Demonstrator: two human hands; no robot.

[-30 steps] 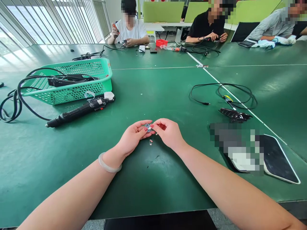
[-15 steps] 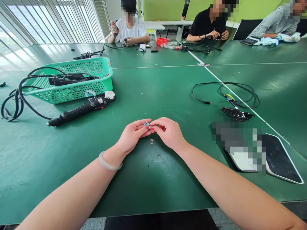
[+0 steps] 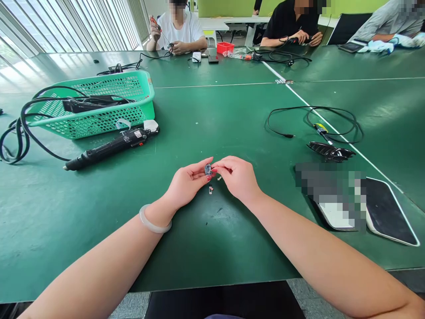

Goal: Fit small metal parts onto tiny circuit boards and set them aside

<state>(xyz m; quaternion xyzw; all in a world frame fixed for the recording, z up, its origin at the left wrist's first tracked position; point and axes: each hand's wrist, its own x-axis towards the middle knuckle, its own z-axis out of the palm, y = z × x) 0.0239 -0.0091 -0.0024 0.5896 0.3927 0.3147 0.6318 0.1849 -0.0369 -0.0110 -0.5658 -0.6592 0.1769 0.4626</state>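
Observation:
A small dark part with light spots (image 3: 207,169), too small to name exactly, is held between the thumb and fingers of my left hand (image 3: 187,184). My right hand (image 3: 239,177) is closed in a pinch, its fingertips at the right edge of that part. Just below the hands, a tiny whitish piece with a reddish spot (image 3: 210,190) lies on the green table (image 3: 186,252). Another tiny pale piece (image 3: 219,178) shows beneath my right fingertips.
To the left, a black electric screwdriver (image 3: 109,148) lies before a green basket (image 3: 96,128) holding cables. On the right are a coiled black cable (image 3: 332,107), a crumpled black bundle (image 3: 331,152), and a dark-screened phone (image 3: 392,212). Several people sit across the table.
The dark part has turned in my fingers and more of its face shows. A tiny pale piece has come into sight under my right fingertips. The view has tilted slightly down.

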